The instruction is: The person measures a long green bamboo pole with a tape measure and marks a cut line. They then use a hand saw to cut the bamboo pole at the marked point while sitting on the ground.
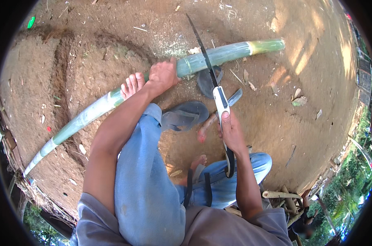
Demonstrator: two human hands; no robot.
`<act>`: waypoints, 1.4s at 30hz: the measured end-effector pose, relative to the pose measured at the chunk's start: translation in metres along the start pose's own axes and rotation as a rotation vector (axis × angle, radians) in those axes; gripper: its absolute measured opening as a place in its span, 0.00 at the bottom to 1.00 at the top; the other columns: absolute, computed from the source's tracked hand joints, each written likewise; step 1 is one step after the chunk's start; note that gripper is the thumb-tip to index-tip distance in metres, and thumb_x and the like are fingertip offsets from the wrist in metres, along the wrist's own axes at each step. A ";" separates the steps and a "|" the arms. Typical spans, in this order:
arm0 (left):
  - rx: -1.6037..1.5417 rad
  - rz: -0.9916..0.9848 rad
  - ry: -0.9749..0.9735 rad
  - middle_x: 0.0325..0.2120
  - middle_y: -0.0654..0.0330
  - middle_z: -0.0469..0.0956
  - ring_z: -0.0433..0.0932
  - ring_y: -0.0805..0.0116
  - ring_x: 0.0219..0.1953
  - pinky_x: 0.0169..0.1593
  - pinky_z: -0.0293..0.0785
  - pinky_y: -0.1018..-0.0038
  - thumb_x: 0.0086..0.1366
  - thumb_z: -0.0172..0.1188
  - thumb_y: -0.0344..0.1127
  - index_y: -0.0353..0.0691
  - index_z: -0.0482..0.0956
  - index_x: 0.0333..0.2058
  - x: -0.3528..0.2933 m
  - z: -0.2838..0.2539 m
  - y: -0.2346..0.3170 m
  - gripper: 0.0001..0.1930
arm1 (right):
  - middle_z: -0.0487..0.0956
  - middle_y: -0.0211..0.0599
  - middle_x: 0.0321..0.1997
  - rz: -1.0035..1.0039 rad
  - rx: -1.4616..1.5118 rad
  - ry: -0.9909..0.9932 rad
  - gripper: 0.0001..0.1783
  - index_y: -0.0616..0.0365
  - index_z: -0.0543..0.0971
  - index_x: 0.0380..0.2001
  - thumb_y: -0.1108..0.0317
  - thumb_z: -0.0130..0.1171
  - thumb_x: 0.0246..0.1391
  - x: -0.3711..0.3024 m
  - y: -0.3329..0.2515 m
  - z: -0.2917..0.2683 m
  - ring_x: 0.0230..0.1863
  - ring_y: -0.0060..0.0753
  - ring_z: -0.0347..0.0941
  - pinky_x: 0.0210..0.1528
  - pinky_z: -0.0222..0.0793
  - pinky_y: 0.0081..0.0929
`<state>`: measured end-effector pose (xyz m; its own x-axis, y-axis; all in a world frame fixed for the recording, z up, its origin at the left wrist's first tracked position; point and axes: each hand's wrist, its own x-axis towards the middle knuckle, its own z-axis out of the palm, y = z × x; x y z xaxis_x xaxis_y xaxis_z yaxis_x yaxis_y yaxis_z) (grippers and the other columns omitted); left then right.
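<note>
A long green bamboo pole (pixel 231 52) lies slantwise on the dirt, from the lower left to the upper right. My left hand (pixel 163 75) is closed over the pole near its middle. Just left of that hand, my bare foot (pixel 132 84) rests on the bamboo. Pale, sawdust-like specks lie on the soil beyond the pole. My right hand (pixel 233 131) grips the white and black handle of a hand saw (pixel 220 99). Its dark blade crosses above the pole, right of my left hand; whether it touches the bamboo I cannot tell.
Two dark flip-flops (pixel 188 115) lie below the pole, one partly behind the saw blade. Beside them is a knife (pixel 235 97) with a wooden, red-ended handle. Bamboo pieces (pixel 281 194) show at my right hip. A green object (pixel 31 22) lies far left.
</note>
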<state>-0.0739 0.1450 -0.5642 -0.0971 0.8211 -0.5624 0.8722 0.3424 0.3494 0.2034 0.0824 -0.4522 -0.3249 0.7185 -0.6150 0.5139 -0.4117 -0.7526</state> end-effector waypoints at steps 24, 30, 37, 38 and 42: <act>-0.056 0.086 -0.112 0.41 0.43 0.83 0.82 0.46 0.46 0.54 0.77 0.57 0.45 0.71 0.49 0.35 0.78 0.50 0.027 -0.026 -0.026 0.35 | 0.73 0.44 0.21 -0.022 -0.060 -0.091 0.26 0.63 0.70 0.43 0.47 0.40 0.73 0.022 0.034 0.018 0.21 0.39 0.77 0.25 0.70 0.39; -0.074 0.049 -0.122 0.41 0.44 0.83 0.82 0.46 0.46 0.53 0.77 0.57 0.44 0.72 0.49 0.37 0.79 0.49 0.030 -0.020 -0.022 0.34 | 0.74 0.48 0.24 -0.104 -0.166 -0.039 0.25 0.64 0.69 0.44 0.47 0.42 0.72 0.049 0.061 0.029 0.26 0.50 0.78 0.30 0.70 0.44; -0.117 0.079 -0.158 0.41 0.43 0.83 0.82 0.46 0.46 0.53 0.77 0.57 0.43 0.72 0.49 0.36 0.80 0.48 0.033 -0.030 -0.031 0.34 | 0.73 0.52 0.27 -0.027 -0.118 -0.098 0.28 0.64 0.71 0.49 0.45 0.43 0.72 0.055 0.044 0.016 0.32 0.56 0.75 0.37 0.68 0.44; -0.095 0.083 -0.148 0.41 0.43 0.83 0.82 0.46 0.46 0.53 0.77 0.57 0.43 0.72 0.49 0.36 0.80 0.48 0.036 -0.032 -0.035 0.34 | 0.73 0.52 0.27 0.002 -0.058 -0.111 0.27 0.64 0.71 0.48 0.46 0.43 0.72 0.040 0.041 0.015 0.32 0.56 0.75 0.37 0.68 0.44; -0.044 0.071 -0.136 0.41 0.43 0.83 0.82 0.45 0.46 0.53 0.78 0.57 0.45 0.71 0.50 0.34 0.80 0.47 0.031 -0.024 -0.021 0.32 | 0.73 0.49 0.26 -0.027 -0.123 -0.066 0.27 0.64 0.71 0.45 0.46 0.42 0.72 0.044 0.060 0.014 0.30 0.47 0.75 0.35 0.68 0.42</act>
<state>-0.1071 0.1744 -0.5711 0.0324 0.7759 -0.6301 0.8523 0.3078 0.4230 0.2094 0.0814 -0.5279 -0.3894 0.6880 -0.6124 0.5966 -0.3182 -0.7368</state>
